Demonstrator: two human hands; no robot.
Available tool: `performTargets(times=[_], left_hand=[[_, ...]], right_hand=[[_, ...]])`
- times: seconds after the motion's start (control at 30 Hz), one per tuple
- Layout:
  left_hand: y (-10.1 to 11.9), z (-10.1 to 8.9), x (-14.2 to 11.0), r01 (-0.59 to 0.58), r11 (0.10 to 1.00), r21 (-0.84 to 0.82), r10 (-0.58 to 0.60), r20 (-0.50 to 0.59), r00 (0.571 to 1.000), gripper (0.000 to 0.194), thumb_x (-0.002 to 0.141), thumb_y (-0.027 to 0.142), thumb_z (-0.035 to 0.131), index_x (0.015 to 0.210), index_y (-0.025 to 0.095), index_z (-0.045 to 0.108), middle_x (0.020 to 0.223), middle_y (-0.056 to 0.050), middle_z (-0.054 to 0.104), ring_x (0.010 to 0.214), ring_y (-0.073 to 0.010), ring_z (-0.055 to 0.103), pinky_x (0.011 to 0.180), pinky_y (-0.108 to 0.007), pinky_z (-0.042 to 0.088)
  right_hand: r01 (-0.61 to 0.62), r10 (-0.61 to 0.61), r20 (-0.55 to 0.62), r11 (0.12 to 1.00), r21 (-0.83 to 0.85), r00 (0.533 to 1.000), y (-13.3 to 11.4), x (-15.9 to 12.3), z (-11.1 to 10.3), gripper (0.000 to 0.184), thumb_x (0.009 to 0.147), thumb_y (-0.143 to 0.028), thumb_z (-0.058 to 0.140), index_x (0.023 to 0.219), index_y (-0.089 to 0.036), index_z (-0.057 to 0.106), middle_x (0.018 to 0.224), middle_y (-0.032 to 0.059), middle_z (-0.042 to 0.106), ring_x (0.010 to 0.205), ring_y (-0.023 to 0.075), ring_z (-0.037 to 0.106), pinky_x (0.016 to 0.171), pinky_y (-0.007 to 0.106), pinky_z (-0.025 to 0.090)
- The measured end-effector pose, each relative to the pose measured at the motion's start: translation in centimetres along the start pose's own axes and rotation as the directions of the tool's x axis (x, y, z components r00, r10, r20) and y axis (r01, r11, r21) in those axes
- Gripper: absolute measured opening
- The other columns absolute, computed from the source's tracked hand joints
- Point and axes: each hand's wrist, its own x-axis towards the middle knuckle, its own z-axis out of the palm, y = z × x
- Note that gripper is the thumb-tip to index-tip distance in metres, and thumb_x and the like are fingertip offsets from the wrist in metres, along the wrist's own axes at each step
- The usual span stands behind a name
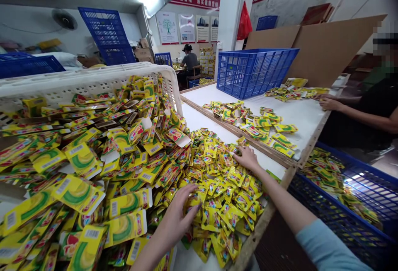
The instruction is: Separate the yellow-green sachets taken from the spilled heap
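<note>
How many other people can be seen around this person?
2: a seated person at the back, left of the white pillar, and a person in black at the right edge. Others may be hidden.

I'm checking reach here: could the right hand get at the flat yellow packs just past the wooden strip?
Probably yes. The right hand is at the near pile of sachets; only the low-looking wooden strip seems to lie between it and the nearest packs.

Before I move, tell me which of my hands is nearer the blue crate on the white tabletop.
Right. Your right hand is at the far side of the packet pile, toward the blue crate; your left hand is at the pile's near side, farther back.
</note>
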Motion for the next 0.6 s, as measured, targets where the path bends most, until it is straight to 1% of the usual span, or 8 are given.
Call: performTargets(times=[0.07,0.13,0.27,0.33,0.4,0.47,0.5,0.6], left_hand=[[-1.1,0.7,-0.7,-0.033,0.991,0.133,0.030,0.018,0.999,0.047,0.084,0.042,0.045,0.130,0.031,0.036,0.143,-0.007,0.035,0.132,-0.0224,0.029,0.109,-0.046,0.027],[-1.9,1.6,-1.3,-0.088,0.957,0.278,0.075,0.055,0.996,0.057,0.080,0.043,0.052,0.132,0.032,0.033,0.146,-0.008,0.029,0.134,-0.0273,0.024,0.108,-0.053,0.025],[-3.0,2.9,-2.2,-0.141,0.851,0.505,0.147,0.029,0.989,0.064,0.076,0.025,0.057,0.134,0.033,0.030,0.144,-0.009,0.033,0.132,-0.0308,0.029,0.104,-0.057,0.030],[-3.5,3.1,-2.7,-0.139,0.822,0.553,0.183,-0.025,0.983,0.062,0.076,0.032,0.058,0.133,0.032,0.033,0.140,-0.012,0.039,0.129,-0.0319,0.034,0.100,-0.055,0.036],[-4.1,3.4,-3.1,-0.152,0.807,0.571,0.248,-0.094,0.964,0.065,0.073,0.048,0.058,0.131,0.029,0.037,0.135,-0.016,0.043,0.125,-0.0341,0.038,0.096,-0.053,0.041],[-4.7,4.3,-3.5,-0.179,0.784,0.594,0.336,-0.163,0.928,0.076,0.067,0.060,0.058,0.132,0.025,0.038,0.131,-0.019,0.044,0.125,-0.0378,0.037,0.095,-0.057,0.040],[-4.9,5.0,-3.6,-0.193,0.762,0.618,0.377,-0.181,0.908,0.080,0.064,0.060,0.060,0.133,0.025,0.036,0.131,-0.019,0.044,0.126,-0.0395,0.035,0.096,-0.060,0.037],[-5.2,7.7,-3.4,-0.168,0.660,0.732,0.444,-0.201,0.873,0.079,0.065,0.036,0.070,0.133,0.036,0.032,0.133,-0.016,0.044,0.132,-0.0416,0.022,0.098,-0.066,0.027]], right_hand=[[-0.020,0.019,0.019,1.000,0.022,1.000,-1.6,-0.1,2.0,0.036,0.080,-0.038,0.055,0.109,-0.017,0.053,0.111,0.0093,0.054,0.102,0.0251,0.050,0.087,0.047,0.039],[0.005,-0.009,0.053,0.997,0.074,0.999,-3.4,-0.5,2.8,0.033,0.081,-0.039,0.054,0.104,-0.016,0.054,0.103,0.0071,0.058,0.093,0.0217,0.054,0.082,0.043,0.042],[0.181,-0.204,0.099,0.962,0.207,0.974,-6.9,-3.4,1.7,0.027,0.081,-0.035,0.049,0.100,-0.017,0.055,0.098,0.0065,0.061,0.091,0.0211,0.055,0.079,0.038,0.044],[0.308,-0.356,0.147,0.911,0.275,0.923,-8.2,-5.4,0.4,0.025,0.078,-0.034,0.053,0.097,-0.020,0.059,0.101,0.0050,0.062,0.097,0.0216,0.054,0.082,0.036,0.043],[0.399,-0.489,0.234,0.850,0.345,0.840,-9.1,-6.0,-1.0,0.025,0.070,-0.036,0.063,0.090,-0.022,0.063,0.095,0.0009,0.066,0.092,0.0200,0.058,0.080,0.031,0.044],[0.415,-0.538,0.297,0.823,0.388,0.789,-9.9,-4.4,-2.2,0.025,0.070,-0.040,0.065,0.086,-0.022,0.065,0.083,-0.0013,0.069,0.079,0.0173,0.061,0.072,0.028,0.047],[0.399,-0.525,0.302,0.829,0.391,0.795,-10.2,-2.7,-2.6,0.026,0.075,-0.043,0.060,0.087,-0.020,0.065,0.080,-0.0008,0.068,0.075,0.0163,0.062,0.070,0.028,0.048],[0.303,-0.395,0.242,0.890,0.340,0.886,-11.5,4.1,-2.4,0.030,0.089,-0.038,0.044,0.097,-0.014,0.059,0.090,0.0044,0.065,0.081,0.0167,0.061,0.074,0.035,0.049]])
